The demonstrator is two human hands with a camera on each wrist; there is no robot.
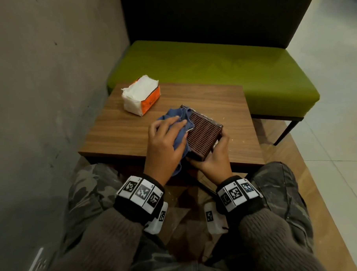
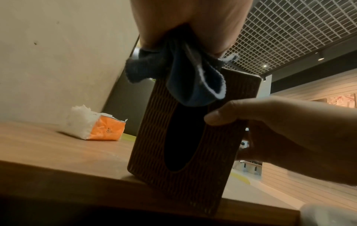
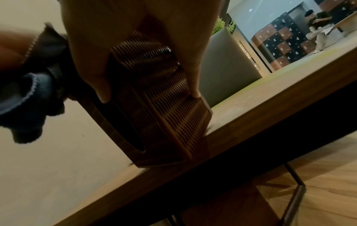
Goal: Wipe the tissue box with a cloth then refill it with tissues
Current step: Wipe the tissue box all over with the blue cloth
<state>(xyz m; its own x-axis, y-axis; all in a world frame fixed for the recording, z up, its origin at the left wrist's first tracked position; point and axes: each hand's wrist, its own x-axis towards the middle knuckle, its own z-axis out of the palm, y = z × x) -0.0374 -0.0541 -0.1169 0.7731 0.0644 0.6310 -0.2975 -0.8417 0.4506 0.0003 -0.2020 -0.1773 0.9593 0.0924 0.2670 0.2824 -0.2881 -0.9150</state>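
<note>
At the near edge of the worktop (image 1: 116, 136): tissue box (image 1: 204, 134) tipped up on one edge for wiping.

Nearest, right hand (image 1: 213, 156) clasping the box's near end, thumb on the slotted face, fingers (image 3: 195, 85) down the far side, probably to steady it against the rubbing. Beside it, left hand (image 1: 163, 144) bunching a blue cloth (image 1: 172, 117), soft and fray-edged, pressed against the face with the dark oval slot. Box brown, rectangular, ribbed like woven wicker, apparently empty. Farther back, well apart, opened orange pack of white tissues (image 1: 141, 95), likely kept clear for refilling. Beyond, smooth green padded bench (image 1: 211, 60).
</note>
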